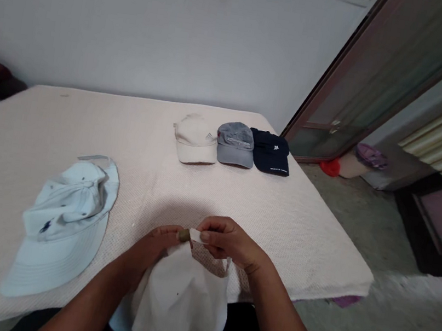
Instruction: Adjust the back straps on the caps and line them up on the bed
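Observation:
A white cap (184,298) hangs below my hands at the front edge of the covered surface, the opening at its back facing away from me. My left hand (156,247) is closed on the cap beside a small brass-coloured buckle (184,235) on its strap. Between the thumb and fingers of my right hand (230,240) is the pale strap end (195,235), just right of the buckle. To the left lies a light blue cap (68,214) with a small dark emblem, its brim toward me and its back strap upward.
Farther back, a cream cap (195,139), a grey cap (236,143) and a navy cap (270,152) sit side by side on the pale textured cover (152,177). Behind them is a white wall (142,26). A glass-panelled door (368,71) and concrete floor (398,313) are on the right.

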`<state>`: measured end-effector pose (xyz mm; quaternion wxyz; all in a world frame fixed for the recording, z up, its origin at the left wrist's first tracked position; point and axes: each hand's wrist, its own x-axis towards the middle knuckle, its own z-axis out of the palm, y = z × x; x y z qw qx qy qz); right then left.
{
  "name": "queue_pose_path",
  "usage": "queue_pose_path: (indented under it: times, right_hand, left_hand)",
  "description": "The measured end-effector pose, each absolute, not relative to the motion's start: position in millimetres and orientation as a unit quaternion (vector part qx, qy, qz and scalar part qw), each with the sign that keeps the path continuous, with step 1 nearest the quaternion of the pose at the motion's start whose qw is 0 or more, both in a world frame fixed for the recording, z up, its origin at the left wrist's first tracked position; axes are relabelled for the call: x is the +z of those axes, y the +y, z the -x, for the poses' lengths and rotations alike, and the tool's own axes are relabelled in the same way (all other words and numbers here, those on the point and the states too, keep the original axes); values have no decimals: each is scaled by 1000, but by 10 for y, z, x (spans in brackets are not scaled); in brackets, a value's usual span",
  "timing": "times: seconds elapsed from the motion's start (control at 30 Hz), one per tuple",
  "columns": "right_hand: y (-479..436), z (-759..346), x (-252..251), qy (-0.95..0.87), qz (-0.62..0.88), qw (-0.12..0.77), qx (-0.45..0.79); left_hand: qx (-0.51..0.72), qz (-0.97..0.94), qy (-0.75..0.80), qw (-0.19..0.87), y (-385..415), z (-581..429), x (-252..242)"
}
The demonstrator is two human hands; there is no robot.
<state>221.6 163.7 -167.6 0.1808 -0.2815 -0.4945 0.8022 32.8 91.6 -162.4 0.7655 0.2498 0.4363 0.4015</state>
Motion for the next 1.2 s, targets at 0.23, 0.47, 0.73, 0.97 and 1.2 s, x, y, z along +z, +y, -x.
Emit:
queue_pose_path:
  times: [0.23,0.47,0.73,0.97,1.2]
  right_hand:
    - [1649,-2186,-1700,-503,300,192,787]
    - [1640,-2167,-1658,-504,302,163,792]
    - [1640,-2121,-1692,-481,306,175,802]
    - [1629,-2129,-1674,-480,296,189,804]
    - [1636,-2092,-1712,-491,320,195,787]
  left_hand:
    - [387,-269,441,764,923,-314,-1682]
    - [389,-275,443,760,926,-318,-1667]
    - [393,-280,457,747,918,-299,-1734]
    - [390,-279,439,760,919,-307,-1731]
    - [376,-294,465,745,932,-309,-1727]
